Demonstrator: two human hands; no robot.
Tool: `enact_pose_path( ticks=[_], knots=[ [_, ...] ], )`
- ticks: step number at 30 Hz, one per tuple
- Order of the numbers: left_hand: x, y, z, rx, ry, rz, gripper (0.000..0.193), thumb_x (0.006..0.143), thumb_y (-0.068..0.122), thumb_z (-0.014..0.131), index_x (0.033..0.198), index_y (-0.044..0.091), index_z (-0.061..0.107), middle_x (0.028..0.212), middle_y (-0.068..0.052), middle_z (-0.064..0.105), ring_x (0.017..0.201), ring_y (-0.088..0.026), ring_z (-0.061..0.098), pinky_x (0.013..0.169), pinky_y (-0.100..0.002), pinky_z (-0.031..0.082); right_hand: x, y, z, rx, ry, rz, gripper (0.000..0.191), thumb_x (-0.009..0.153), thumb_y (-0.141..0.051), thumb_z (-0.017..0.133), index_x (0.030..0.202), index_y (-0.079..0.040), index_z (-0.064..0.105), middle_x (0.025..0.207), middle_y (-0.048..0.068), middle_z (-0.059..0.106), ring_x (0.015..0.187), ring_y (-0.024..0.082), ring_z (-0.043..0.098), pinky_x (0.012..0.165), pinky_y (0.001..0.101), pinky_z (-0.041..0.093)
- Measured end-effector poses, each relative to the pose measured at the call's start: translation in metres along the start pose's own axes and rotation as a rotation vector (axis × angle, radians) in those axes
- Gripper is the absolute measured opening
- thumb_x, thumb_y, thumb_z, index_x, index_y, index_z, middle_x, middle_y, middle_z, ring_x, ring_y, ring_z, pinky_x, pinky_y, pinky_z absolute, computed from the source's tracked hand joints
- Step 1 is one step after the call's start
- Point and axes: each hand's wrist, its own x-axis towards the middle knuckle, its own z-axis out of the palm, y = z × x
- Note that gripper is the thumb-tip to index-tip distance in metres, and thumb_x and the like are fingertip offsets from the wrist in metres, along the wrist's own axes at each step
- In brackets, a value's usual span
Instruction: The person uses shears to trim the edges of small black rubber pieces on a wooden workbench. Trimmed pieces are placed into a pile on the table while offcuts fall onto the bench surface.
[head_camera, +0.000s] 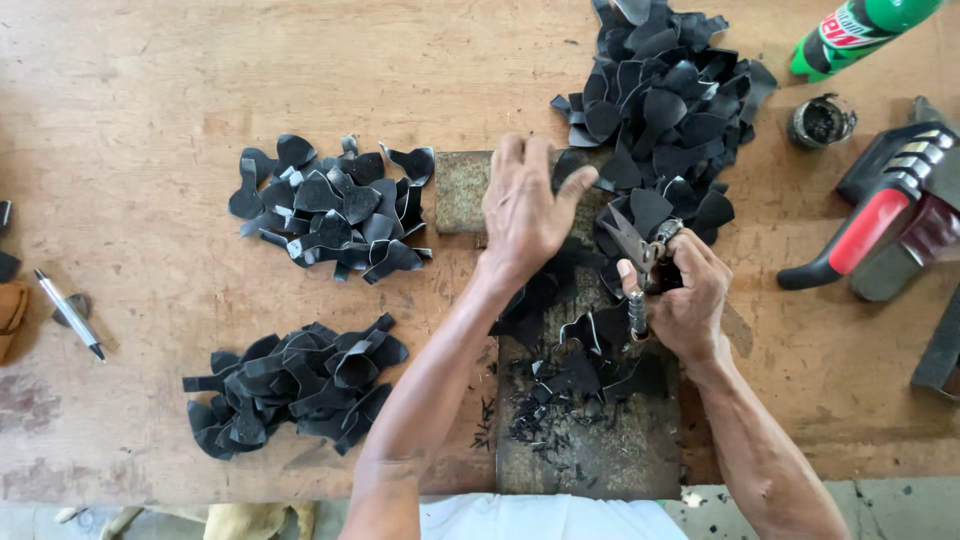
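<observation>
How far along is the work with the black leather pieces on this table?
Two heaps of black pieces, the upper heap and the lower heap, lie sorted at one side, so they look done. In hand: the left hand reaches to a piece on the cutting slab, and the right hand grips scissors. The big pile beyond looks left to do.

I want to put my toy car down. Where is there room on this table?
Bare wood lies left of the two small black piles, up to the pen, and along the top left edge. It is crowded around the hands, big pile and tools.
</observation>
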Motion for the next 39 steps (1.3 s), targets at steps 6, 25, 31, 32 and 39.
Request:
enact_pose_path(
  ticks=[6,25,31,32,39],
  knots=[
    [-0.009,0.01,-0.011,-0.09,-0.019,0.115,0.042,0.077,0.012,0.085,0.107,0.0,0.058,0.087,-0.016,0.065,0.085,-0.03,0.063,0.079,-0.043,0.05,-0.005,-0.016,-0.003,-0.021,0.021,-0.03,0.034,0.085,-0.01,0.084,0.084,0.0,0.052,0.078,0.008,0.049,0.066,0.018,0.047,0.06,0.0329,0.04],
    [-0.12,-0.04,-0.103,-1.173,-0.147,-0.382,0.027,0.098,0.007,0.067,0.123,-0.005,0.07,0.095,-0.013,0.076,0.08,-0.015,0.073,0.065,-0.026,0.056,-0.023,-0.066,-0.031,-0.261,-0.13,0.085,0.042,0.09,-0.023,0.082,0.081,0.003,0.05,0.083,0.015,0.052,0.069,0.022,0.054,0.056,0.0339,0.054],
    [-0.139,-0.037,-0.111,-1.332,-0.138,-0.32,0.026,0.097,0.002,0.066,0.122,-0.005,0.069,0.101,-0.013,0.077,0.083,-0.018,0.076,0.075,-0.029,0.064,-0.024,-0.09,-0.016,-0.319,-0.16,-0.176,0.014,0.091,-0.011,0.074,0.09,-0.001,0.063,0.089,0.009,0.064,0.076,0.019,0.061,0.066,0.0369,0.051],
    [-0.142,-0.04,-0.115,-1.317,-0.148,-0.387,0.025,0.097,0.001,0.065,0.12,-0.006,0.07,0.1,-0.013,0.077,0.082,-0.018,0.076,0.073,-0.029,0.064,-0.023,-0.091,-0.018,-0.315,-0.127,-0.164,0.02,0.089,-0.012,0.078,0.087,0.0,0.062,0.086,0.009,0.063,0.073,0.019,0.06,0.063,0.0368,0.051],
    [-0.157,-0.039,-0.119,-1.308,-0.165,-0.358,0.028,0.097,-0.003,0.064,0.125,-0.005,0.069,0.102,-0.014,0.077,0.082,-0.018,0.076,0.071,-0.027,0.063,-0.031,-0.101,-0.017,-0.423,-0.235,-0.205,0.025,0.082,-0.015,0.078,0.09,0.0,0.059,0.092,0.013,0.059,0.086,0.026,0.059,0.074,0.0412,0.052]
  ],
)
